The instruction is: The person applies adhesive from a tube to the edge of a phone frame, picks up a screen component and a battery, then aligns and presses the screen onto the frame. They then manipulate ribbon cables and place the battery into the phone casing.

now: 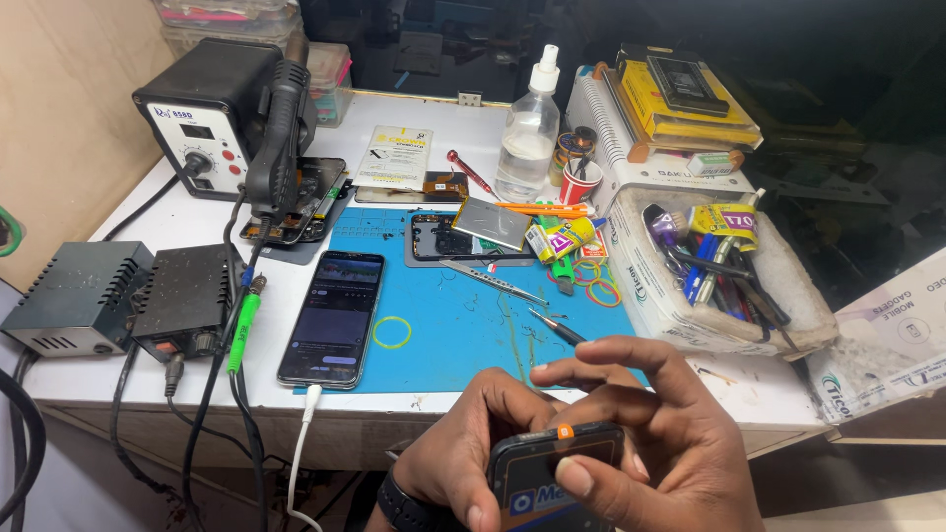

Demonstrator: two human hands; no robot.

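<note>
Phone in both hands, left hand, right hand.

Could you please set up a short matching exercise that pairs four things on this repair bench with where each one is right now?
Things:
1. Small dark device
2. Smartphone with lit screen
3. Clear squeeze bottle
4. Hot-air station

Places:
A. Standing at the back of the table, beside a red cup
B. Back left corner of the table
C. Lying on the left edge of the blue mat, with a white cable plugged in
D. Held between the left hand and the right hand, below the table's edge

Pairs: 1-D, 2-C, 3-A, 4-B
</note>
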